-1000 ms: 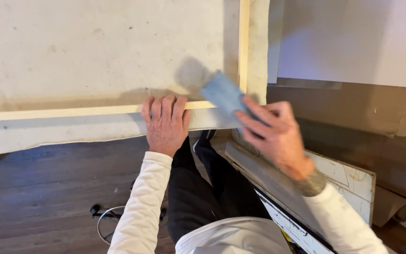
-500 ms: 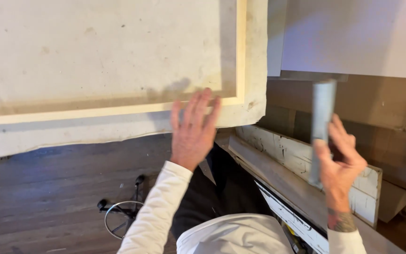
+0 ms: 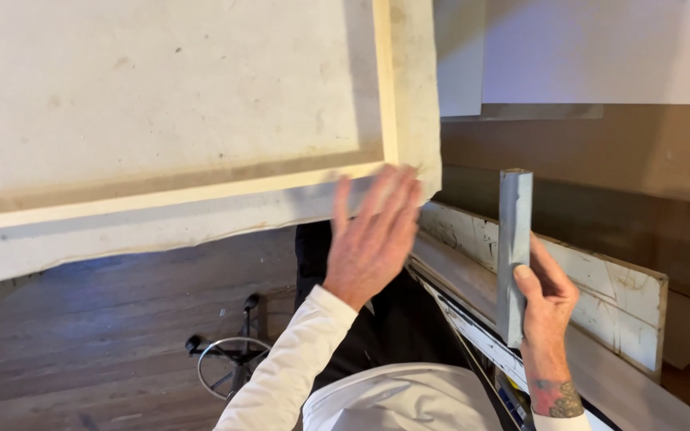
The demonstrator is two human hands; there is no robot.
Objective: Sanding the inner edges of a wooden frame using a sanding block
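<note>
The left hand (image 3: pixel 373 235) is spread open, fingers loosely apart and blurred, holding nothing. Its fingertips lie over the lower right corner of the canvas (image 3: pixel 161 96), a large off-white sheet with a pale frame (image 3: pixel 386 80) running along its bottom and right side and a strip of loose cloth beyond the frame. Whether the fingers press on the cloth or hover just over it cannot be told.

The right hand (image 3: pixel 546 299) is closed around a grey block (image 3: pixel 513 247), a long flat piece held upright, edge-on to the camera. The thumb lies along its near face and the fingers wrap behind it. The block is in the air, well to the right of the canvas corner and apart from it, over a white painted board (image 3: pixel 600 287) that runs on a slant below. A tattoo (image 3: pixel 557 397) shows on the right wrist.

Both arms wear white sleeves (image 3: pixel 297 363), and dark trousers show between them. Under the canvas is a dark wooden floor (image 3: pixel 81 343), with a round metal ring on a stand (image 3: pixel 233 363) on it, below the left arm. Brown sheets (image 3: pixel 600 160) and a white panel (image 3: pixel 600 48) stand behind the block at the upper right.
</note>
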